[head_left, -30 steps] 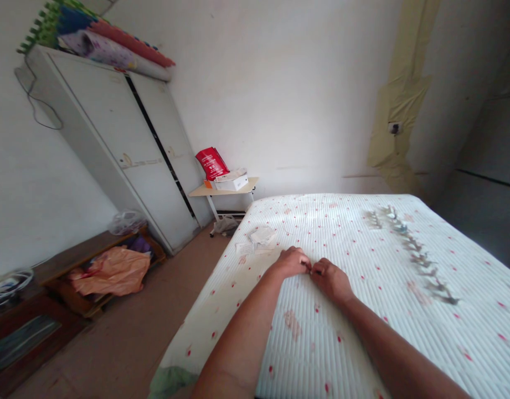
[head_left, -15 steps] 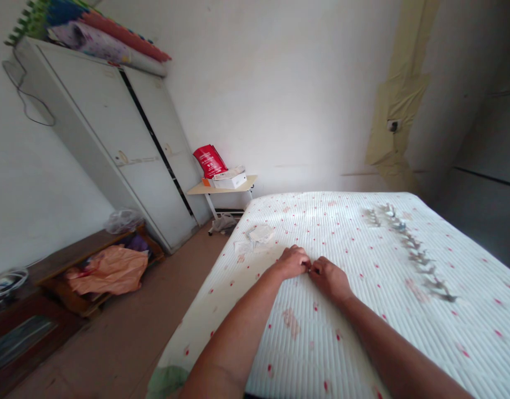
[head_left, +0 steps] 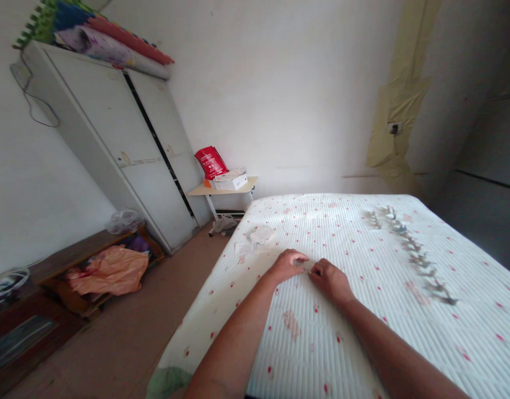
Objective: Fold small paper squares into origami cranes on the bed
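The left hand (head_left: 284, 267) has fingers parted; the right hand (head_left: 333, 281) has them curled, grip unclear. Between fingertips is a pale piece (head_left: 308, 266). This seems fine handling, needing steadiness next.

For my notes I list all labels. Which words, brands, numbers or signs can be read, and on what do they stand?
None can be read with certainty.
Red bag: white print, too blurred.
White box: dark mark, too small.
Papers on the bed: faint lines, too blurred.
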Demonstrator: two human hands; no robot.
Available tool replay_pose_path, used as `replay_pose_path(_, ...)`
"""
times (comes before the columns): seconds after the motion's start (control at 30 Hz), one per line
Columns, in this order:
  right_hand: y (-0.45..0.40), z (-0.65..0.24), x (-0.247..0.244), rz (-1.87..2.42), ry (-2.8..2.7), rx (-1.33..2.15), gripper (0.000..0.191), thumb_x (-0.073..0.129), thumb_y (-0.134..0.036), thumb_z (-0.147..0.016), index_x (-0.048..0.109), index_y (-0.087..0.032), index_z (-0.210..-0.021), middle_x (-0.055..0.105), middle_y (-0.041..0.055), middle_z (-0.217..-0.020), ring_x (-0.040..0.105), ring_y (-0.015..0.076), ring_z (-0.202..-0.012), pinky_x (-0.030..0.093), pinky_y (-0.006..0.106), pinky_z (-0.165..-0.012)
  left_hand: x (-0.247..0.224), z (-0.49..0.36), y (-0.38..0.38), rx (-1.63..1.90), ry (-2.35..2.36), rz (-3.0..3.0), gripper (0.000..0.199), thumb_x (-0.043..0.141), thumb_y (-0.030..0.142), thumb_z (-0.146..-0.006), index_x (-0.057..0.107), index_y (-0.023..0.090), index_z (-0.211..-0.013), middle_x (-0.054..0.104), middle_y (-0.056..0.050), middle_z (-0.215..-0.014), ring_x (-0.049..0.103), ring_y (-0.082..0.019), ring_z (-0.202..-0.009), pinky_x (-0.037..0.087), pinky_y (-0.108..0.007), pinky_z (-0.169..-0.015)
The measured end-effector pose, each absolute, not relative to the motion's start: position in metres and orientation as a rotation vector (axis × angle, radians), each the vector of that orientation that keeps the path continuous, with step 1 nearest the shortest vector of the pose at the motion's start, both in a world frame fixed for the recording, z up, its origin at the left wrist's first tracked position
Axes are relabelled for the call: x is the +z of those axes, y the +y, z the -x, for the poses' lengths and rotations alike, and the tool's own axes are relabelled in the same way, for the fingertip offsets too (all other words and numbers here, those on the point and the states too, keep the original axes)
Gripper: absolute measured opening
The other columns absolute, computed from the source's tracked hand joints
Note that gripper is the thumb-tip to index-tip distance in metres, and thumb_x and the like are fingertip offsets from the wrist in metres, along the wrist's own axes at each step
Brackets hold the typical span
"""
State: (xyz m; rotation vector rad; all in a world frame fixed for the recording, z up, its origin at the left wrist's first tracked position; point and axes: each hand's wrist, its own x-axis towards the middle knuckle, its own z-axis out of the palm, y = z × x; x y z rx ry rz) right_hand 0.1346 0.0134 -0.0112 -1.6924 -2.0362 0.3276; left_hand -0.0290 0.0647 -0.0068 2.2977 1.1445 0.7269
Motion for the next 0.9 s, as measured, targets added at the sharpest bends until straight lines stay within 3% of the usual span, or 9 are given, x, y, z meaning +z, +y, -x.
replay_pose_path(0.23, 0.014, -0.136, -0.015, 1.639, -1.988, 0.337, 0.011, 0.051, -0.02, -0.074, 0.062, -0.018, -0.072, 0.057, 0.0008, -0.079, 0.052, 0.009, -0.065, 0.03, 0.019, -0.055, -0.017, 0.035, 0.039, 0.928, 1.235, -2.383, 0.024, 0.053, 0.006, -0.066, 0.069, 0.021, -0.076, 0.061, -0.002, -0.086, 0.05, -0.015, -0.091, 0.039, -0.028, -0.086)
replay_pose_path(0.4, 0.013, -0.138, -0.014, 1.584, -1.999, 0.385, 0.016, 0.05, -0.02, -0.074, 0.065, -0.019, -0.075, 0.059, 0.0016, -0.083, 0.055, 0.0102, -0.069, 0.035, 0.02, -0.06, -0.019, 0.032, 0.032, 0.825, 1.269, -2.537, 0.029, 0.054, 0.011, -0.068, 0.068, 0.026, -0.089, 0.06, -0.001, -0.089, 0.046, -0.018, -0.094, 0.038, -0.032, -0.085)
replay_pose_path(0.9, 0.008, -0.139, -0.007, 1.559, -2.109, 0.404, 0.026, 0.044, -0.02, -0.08, 0.068, -0.022, -0.089, 0.06, 0.0028, -0.089, 0.057, 0.0123, -0.079, 0.04, 0.02, -0.07, -0.012, 0.028, 0.021, 0.71, 1.308, -2.627, 0.029, 0.051, 0.012, -0.07, 0.064, 0.023, -0.094, 0.06, -0.002, -0.092, 0.044, -0.019, -0.095, 0.036, -0.033, -0.083)
